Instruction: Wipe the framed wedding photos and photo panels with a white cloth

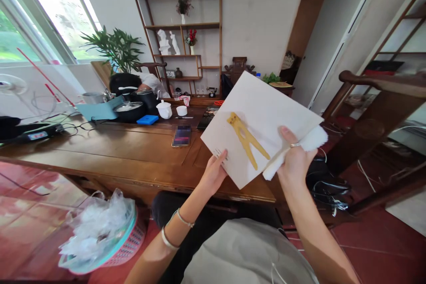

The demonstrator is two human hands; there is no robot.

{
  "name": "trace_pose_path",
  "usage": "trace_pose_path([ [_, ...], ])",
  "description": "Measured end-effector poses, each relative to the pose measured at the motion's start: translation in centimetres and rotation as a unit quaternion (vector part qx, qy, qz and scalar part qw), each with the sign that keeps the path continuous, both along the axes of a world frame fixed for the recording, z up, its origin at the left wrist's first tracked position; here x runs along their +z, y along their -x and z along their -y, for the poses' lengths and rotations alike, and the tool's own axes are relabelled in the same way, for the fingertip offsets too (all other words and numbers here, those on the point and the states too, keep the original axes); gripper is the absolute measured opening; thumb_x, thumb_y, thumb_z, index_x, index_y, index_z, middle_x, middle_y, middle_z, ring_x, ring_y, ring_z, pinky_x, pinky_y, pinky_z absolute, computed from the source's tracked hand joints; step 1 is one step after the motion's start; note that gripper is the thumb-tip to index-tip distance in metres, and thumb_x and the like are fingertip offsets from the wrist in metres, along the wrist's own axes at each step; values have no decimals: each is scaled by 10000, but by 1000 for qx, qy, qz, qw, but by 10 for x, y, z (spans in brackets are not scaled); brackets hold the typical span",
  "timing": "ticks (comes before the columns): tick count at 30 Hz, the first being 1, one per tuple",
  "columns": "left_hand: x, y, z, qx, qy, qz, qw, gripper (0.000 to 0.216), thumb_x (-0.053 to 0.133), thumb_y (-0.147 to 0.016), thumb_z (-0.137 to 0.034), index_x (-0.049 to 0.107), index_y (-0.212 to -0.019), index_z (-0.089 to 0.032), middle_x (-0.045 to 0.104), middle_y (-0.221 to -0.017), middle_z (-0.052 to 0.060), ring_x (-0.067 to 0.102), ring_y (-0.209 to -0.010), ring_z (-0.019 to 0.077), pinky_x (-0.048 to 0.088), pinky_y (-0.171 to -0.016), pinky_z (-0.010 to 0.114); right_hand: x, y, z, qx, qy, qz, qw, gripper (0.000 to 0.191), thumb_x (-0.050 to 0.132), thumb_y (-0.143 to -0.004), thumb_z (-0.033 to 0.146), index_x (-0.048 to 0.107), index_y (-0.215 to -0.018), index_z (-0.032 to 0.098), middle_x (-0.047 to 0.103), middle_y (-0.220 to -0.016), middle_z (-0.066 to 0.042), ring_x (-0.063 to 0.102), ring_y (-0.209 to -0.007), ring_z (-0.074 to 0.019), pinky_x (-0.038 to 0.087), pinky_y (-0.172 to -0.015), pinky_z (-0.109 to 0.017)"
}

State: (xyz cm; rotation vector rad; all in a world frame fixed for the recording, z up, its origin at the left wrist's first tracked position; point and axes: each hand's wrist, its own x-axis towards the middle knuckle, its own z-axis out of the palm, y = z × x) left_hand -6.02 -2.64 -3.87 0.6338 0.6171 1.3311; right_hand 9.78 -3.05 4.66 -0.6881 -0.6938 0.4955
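A white square board (266, 102) is held tilted above the table's front edge. On its face lies a flat yellow cat-shaped piece (245, 144) with a cat's head and two long legs. My left hand (214, 173) pinches the board's lower left edge, by a few small printed lines. At the lower right edge, my right hand (294, 155) grips the board with its thumb on top, together with a folded white cloth (314, 138). The fingers under the board are hidden.
On the wooden table (143, 155) are a phone (181, 136), a blue sponge-like block (147, 120), a white lidded pot (164, 109), a white cup (181, 110) and a black pan (129, 112). A basket (124, 244) with plastic bags stands at lower left. A wooden chair (369, 128) is at right.
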Motion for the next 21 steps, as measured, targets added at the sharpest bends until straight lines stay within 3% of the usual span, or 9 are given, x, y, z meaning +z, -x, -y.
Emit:
trace_pose_path([
  [3,4,3,-7,107,-26,3,994,341,735,-774,-288,620,-1072,-168,656,-1182,89,619,-1079,218,507,-930,309,-18,-15,-16,107,26,31,993,511,714,-714,355,581,-1154,133,673,-1097,-116,641,-1018,-269,519,-921,-467],
  [5,8,12,-13,140,-21,-30,989,333,738,-769,-297,618,-1056,-178,674,-1144,79,627,-1065,224,518,-910,310,-28,-30,-24,175,44,104,978,477,557,-818,498,595,-1139,148,691,-1058,-118,642,-1036,-278,515,-918,-476],
  [8,14,27,-19,164,-7,-100,981,317,728,-771,-323,614,-1029,-178,705,-1050,75,658,-991,237,543,-842,320,-39,-54,-30,196,53,215,955,685,190,-896,643,621,-1112,157,703,-1015,-118,628,-1085,-279,495,-925,-494],
  [10,17,35,-22,162,-9,-135,977,322,727,-766,-343,618,-1011,-165,717,-989,78,676,-930,241,551,-795,318,-43,-68,-31,183,56,268,944,764,102,-886,666,638,-1086,160,704,-1021,-119,614,-1113,-282,474,-943,-501],
  [13,20,46,-24,138,3,-160,977,339,738,-748,-354,625,-987,-143,724,-902,80,692,-832,236,556,-734,311,-44,-90,-32,163,70,268,947,654,238,-889,627,674,-985,148,716,-975,-147,636,-1065,-300,468,-944,-493],
  [16,21,56,-26,114,30,-183,976,325,737,-749,-340,635,-969,-124,721,-824,81,694,-747,226,556,-679,300,-38,-110,-34,115,76,169,976,406,538,-784,498,670,-894,130,717,-907,-183,681,-931,-325,498,-889,-488],
  [19,22,66,-29,100,57,-209,971,303,739,-752,-318,639,-962,-124,716,-772,72,688,-682,212,549,-633,287,-31,-125,-29,2,50,114,992,409,740,-576,346,641,-924,156,696,-1016,-165,680,-921,-320,517,-858,-489],
  [21,19,71,-33,85,68,-216,970,298,747,-748,-305,637,-960,-127,710,-731,60,678,-637,198,542,-604,275,-30,-129,-19,-98,29,179,979,460,778,-544,287,631,-964,171,676,-1088,-146,662,-990,-298,502,-898,-474],
])
